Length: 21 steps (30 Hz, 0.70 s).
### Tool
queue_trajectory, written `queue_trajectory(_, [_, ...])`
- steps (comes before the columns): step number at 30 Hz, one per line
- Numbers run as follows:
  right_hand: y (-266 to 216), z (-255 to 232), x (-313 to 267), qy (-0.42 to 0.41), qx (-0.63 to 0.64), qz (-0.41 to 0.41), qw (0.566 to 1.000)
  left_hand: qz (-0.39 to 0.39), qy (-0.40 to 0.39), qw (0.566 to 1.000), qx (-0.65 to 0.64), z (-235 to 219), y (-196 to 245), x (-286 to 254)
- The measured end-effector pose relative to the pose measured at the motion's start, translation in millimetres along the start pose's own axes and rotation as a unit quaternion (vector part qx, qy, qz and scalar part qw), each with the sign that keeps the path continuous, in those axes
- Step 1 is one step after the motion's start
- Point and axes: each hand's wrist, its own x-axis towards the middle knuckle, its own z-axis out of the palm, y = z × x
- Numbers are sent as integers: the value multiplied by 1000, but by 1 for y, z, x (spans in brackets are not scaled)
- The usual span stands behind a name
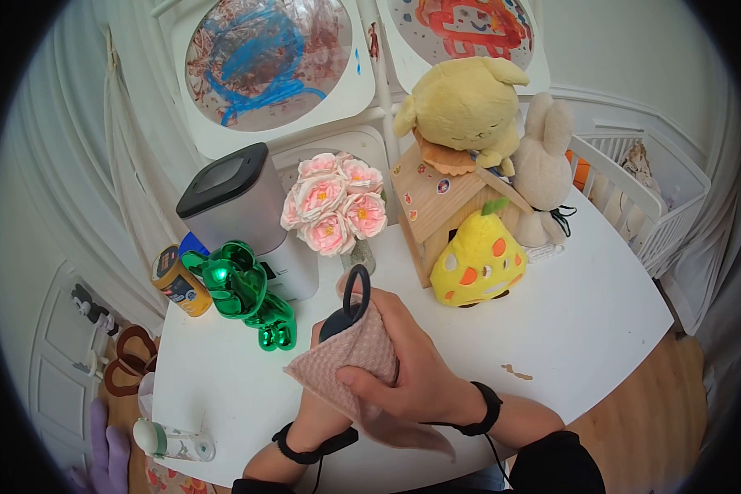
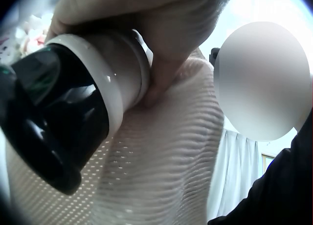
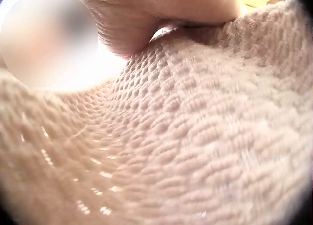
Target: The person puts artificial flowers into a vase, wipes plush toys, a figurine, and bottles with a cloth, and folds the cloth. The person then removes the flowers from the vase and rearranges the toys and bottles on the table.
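Note:
In the head view my right hand grips a pink waffle-textured cloth, its thumb across the front. The cloth is wrapped round a bottle whose dark lid with a loop sticks out at the top. My left hand is mostly hidden behind the cloth. The left wrist view shows fingers curled round the pale neck of the bottle, below its glossy black lid and whitish ring. In the right wrist view the cloth fills most of the picture, with part of a hand against its upper edge.
On the white table stand a green shiny figure, a yellow can, a grey machine, pink flowers, a wooden house, several plush toys including a yellow pear, and a clear bottle at front left.

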Motion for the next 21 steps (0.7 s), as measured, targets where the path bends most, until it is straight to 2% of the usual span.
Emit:
queue_trajectory(1, [0,3,0,-1,4,-1,1000,-2,0,1000,4,0,6,0])
queue_trajectory(3, [-2,6,0,37,-60,-41,997,-19,89,990,-105,-1,21,2])
queue_trajectory(7, [-7,0,-1,39,-69,-44,996,-44,66,980,-182,1,15,-4])
queue_trajectory(9, [-6,-3,-3,43,-65,-50,996,16,10,995,-95,-8,20,-3])
queue_trajectory(10, [-7,-6,-2,41,-64,-49,996,13,11,995,-95,-11,21,-2])
queue_trajectory(12, [-10,-12,0,7,-20,-58,998,-33,-96,987,-121,-17,22,2])
queue_trajectory(13, [-12,-12,1,13,29,-43,999,-35,-94,988,-120,-20,28,3])
queue_trajectory(14, [-11,-15,1,10,31,-43,999,-61,-131,975,-170,-25,36,5])
queue_trajectory(15, [-8,-21,1,-46,75,-13,996,-87,-167,957,-220,-27,40,5])
queue_trajectory(16, [-7,-27,1,-102,118,16,988,-89,-163,958,-221,-28,37,5])
queue_trajectory(18, [-10,-29,2,-135,134,22,981,-2,-256,941,-223,-29,27,4])
queue_trajectory(19, [-12,-27,3,-133,184,33,973,28,-280,943,-177,-29,24,2])
queue_trajectory(20, [-14,-26,3,-129,234,44,963,27,-277,943,-180,-27,20,2])
queue_trajectory(21, [-15,-31,6,-161,228,71,958,8,-236,956,-177,-25,15,2])
